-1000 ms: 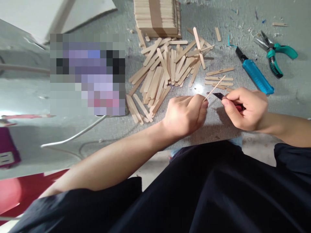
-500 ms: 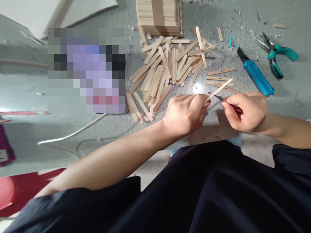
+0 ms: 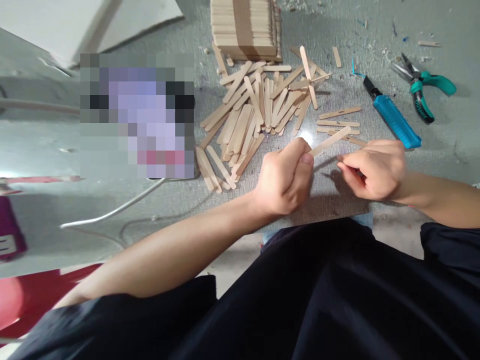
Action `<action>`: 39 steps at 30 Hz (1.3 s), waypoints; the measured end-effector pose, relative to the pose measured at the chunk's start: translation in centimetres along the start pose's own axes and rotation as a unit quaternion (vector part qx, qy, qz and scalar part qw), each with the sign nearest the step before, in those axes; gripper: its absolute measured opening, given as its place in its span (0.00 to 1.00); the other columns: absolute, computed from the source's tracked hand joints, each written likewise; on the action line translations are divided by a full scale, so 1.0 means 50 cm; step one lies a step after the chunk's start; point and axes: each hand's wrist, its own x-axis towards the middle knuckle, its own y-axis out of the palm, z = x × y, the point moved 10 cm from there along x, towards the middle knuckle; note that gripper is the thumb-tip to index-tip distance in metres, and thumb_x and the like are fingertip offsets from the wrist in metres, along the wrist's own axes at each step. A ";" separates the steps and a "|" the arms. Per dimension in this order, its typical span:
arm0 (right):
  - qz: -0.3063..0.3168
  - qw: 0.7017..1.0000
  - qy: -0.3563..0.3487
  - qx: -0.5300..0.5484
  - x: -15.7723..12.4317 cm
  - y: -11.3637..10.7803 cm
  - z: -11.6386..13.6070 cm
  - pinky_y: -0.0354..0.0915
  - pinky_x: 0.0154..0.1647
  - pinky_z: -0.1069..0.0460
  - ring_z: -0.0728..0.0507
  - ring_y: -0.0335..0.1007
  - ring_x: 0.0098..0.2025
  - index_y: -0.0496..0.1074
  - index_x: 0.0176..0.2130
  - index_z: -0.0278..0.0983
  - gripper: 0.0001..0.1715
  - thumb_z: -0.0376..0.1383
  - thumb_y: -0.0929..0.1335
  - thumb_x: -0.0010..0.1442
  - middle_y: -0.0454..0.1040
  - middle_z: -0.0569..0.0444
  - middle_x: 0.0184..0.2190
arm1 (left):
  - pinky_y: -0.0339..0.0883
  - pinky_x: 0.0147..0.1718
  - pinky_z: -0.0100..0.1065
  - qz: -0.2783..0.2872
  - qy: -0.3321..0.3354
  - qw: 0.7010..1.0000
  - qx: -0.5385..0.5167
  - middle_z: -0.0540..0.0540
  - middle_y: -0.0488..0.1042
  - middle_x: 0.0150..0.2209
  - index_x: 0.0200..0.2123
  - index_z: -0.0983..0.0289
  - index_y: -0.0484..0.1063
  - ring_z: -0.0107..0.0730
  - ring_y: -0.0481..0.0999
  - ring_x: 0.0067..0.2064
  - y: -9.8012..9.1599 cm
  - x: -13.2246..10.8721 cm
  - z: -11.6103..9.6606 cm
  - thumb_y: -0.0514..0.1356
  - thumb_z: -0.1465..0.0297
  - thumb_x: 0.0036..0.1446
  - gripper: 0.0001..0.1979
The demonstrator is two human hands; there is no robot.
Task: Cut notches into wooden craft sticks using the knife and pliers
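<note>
My left hand (image 3: 287,177) is closed around one end of a wooden craft stick (image 3: 333,141), which points up and to the right with its broad face showing. To the right of it, my right hand (image 3: 375,170) is closed in a pinch on a small knife; fingers hide most of the knife, and its blade cannot be told clearly from the shadow. The right fingertips are apart from the stick. Just beyond the hands lie several slit craft sticks (image 3: 339,123). A loose pile of craft sticks (image 3: 240,127) spreads to the left.
Sticks joined in a cross (image 3: 309,80) stand at the pile's right. Behind is a banded bundle of sticks (image 3: 221,37). A blue utility knife (image 3: 397,120) and green-handled pliers (image 3: 422,90) lie right. A blurred-out device with a white cable (image 3: 112,212) is left.
My left hand has turned the stick so its broad face shows and drawn it slightly left. My right hand has moved a little left, and the knife blade no longer shows clearly.
</note>
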 end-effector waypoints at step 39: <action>0.028 0.904 0.308 0.295 -0.028 0.079 -0.085 0.55 0.23 0.53 0.52 0.52 0.20 0.71 0.36 0.43 0.15 0.42 0.75 0.72 0.65 0.66 0.21 | 0.81 0.31 0.36 -0.002 -0.136 0.956 -0.261 0.54 0.83 0.32 0.38 0.60 0.76 0.33 0.84 0.32 0.073 0.016 0.059 0.70 0.36 0.69 0.32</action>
